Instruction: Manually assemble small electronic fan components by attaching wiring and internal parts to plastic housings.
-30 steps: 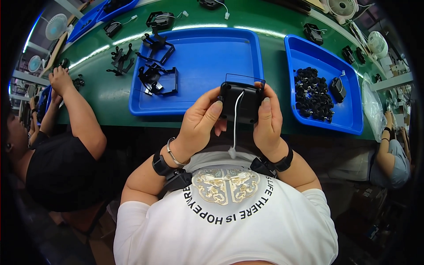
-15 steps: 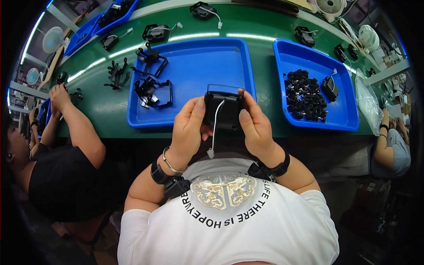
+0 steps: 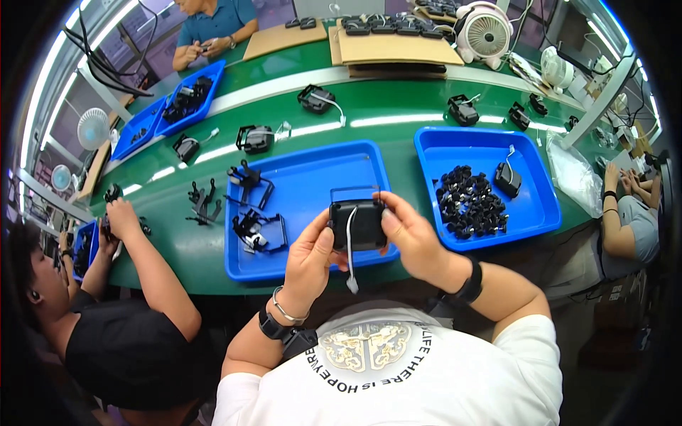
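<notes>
A black box-shaped unit is held upright between my two hands, in front of the near edge of a blue tray. My left hand grips its left side, thumb on the face and fingers behind. My right hand closes on the upper right side, where a thin black wire-like bracket rises above the unit. A white cable hangs down its face to a small white connector. What the fingers touch behind the unit is hidden.
The larger blue tray holds black brackets. Small black parts and a cabled unit lie in the right tray. More units rest across the green table. A co-worker's arm works at left.
The head view has tipped upward, so the far table and another person now show. More of the bracket shows above the unit. Both hands still hold the unit.
</notes>
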Motion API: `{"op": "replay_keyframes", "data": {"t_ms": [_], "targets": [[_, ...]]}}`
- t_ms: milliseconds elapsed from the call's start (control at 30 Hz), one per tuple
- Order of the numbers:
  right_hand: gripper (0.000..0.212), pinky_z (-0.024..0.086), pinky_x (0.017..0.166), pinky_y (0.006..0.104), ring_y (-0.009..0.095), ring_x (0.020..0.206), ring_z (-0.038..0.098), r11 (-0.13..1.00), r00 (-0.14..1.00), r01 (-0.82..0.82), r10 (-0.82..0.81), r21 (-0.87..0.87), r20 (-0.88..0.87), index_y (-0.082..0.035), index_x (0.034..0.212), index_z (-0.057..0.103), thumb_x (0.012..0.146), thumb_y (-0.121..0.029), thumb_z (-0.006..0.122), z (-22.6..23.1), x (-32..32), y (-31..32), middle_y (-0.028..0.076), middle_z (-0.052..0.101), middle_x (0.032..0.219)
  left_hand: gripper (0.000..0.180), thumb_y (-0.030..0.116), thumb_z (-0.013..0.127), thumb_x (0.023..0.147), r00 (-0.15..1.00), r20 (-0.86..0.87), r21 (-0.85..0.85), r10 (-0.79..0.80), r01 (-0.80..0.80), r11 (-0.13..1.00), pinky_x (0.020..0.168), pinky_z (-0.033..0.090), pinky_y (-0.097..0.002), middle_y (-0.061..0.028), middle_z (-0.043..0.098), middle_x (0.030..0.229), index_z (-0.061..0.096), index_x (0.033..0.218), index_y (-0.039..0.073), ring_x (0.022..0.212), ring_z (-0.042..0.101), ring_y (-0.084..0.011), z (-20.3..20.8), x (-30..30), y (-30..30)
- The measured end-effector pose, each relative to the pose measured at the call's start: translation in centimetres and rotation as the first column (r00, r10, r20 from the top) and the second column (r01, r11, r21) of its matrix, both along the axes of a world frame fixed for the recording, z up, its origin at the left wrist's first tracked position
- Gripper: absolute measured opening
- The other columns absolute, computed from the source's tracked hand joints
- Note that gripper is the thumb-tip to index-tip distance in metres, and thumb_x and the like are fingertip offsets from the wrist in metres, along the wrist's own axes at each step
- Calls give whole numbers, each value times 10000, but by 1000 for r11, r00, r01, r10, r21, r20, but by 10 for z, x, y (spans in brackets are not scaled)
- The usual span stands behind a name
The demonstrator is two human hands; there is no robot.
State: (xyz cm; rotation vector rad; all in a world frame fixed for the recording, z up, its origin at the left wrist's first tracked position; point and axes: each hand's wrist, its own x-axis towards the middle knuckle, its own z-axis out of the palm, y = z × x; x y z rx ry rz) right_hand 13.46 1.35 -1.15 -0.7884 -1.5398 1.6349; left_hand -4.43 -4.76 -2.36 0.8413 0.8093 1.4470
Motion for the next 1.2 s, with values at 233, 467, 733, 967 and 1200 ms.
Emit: {"op": "replay_keyframes", "data": {"t_ms": [233, 467, 733, 967, 1200], "targets": [[285, 461, 531, 241, 119, 567, 529, 1000, 1000, 26, -26, 10, 6, -59, 1053, 533, 936, -297, 428, 21, 6, 185, 23, 567, 769, 383, 183, 623, 822, 432, -829, 450, 356, 137, 883, 735, 478, -344, -135, 620, 934, 524, 1141, -5, 882, 586, -265, -1, -31, 7], [296, 474, 467, 300, 165, 538, 540, 954, 845, 299, -274, 19, 460, -37, 1017, 549, 916, -290, 434, -31, 7, 321, 64, 562, 728, 373, 116, 669, 750, 370, -908, 318, 194, 309, 896, 758, 463, -343, -125, 624, 948, 558, 1088, 5, 861, 587, -273, -1, -46, 7], [282, 498, 559, 354, 227, 601, 598, 869, 381, 2, -457, 494, 804, -37, 960, 603, 878, -266, 461, -19, 18, 382, 127, 611, 762, 378, 107, 664, 765, 575, -800, 112, -172, 425, 898, 796, 457, -323, -117, 629, 995, 555, 1111, 5, 905, 595, -245, 5, -61, 16], [456, 454, 848, 436, 360, 1005, 555, 629, 347, -213, -667, 748, 659, -13, 1035, 607, 770, -382, 565, 73, -81, 487, 205, 596, 1061, 399, 136, 652, 796, 674, -564, -134, -478, 496, 858, 855, 445, -315, -123, 615, 1053, 535, 1154, 2, 967, 588, -236, 4, -69, 24], [498, 376, 949, 444, 336, 1193, 415, 589, 159, -96, -787, 803, 596, -64, 1126, 577, 775, -417, 593, 59, -152, 522, 137, 502, 1242, 397, 224, 605, 841, 692, -518, -139, -504, 513, 847, 832, 456, -312, -106, 606, 1074, 522, 1180, 34, 963, 583, -231, -8, -75, 27]]}}
